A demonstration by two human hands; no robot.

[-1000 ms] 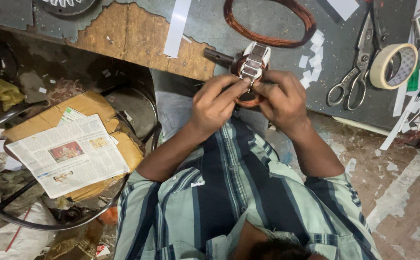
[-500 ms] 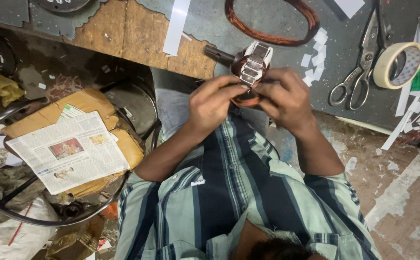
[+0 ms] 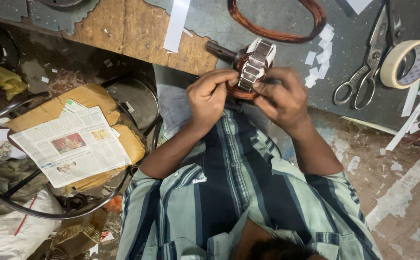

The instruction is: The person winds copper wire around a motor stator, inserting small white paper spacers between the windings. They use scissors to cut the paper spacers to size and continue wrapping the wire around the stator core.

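The person's 2 hands meet at the near edge of the worktop [image 3: 137,29], both closed around a motor core [image 3: 254,67], a round metal part wrapped in copper wire with a stub of shaft pointing off to its left. The left hand [image 3: 212,96] curls its fingers onto the near left side of the core, thumb and forefinger pinched at the winding. The right hand [image 3: 280,96] grips the near right side, fingers bent over the copper, so the core sits partly hidden between both palms and rests just above the worktop edge. Beyond it lies a loose loop of copper wire [image 3: 272,21], apart from the core. Small white paper slips [image 3: 318,67] are scattered just right of the core. Further right lie scissors [image 3: 364,72], shut, and beside them a roll of tape [image 3: 407,62] standing on its edge. A long white paper strip [image 3: 177,24] lies on the worktop to the left. On the floor at left, a newspaper [image 3: 72,147] rests on brown cardboard [image 3: 94,98].
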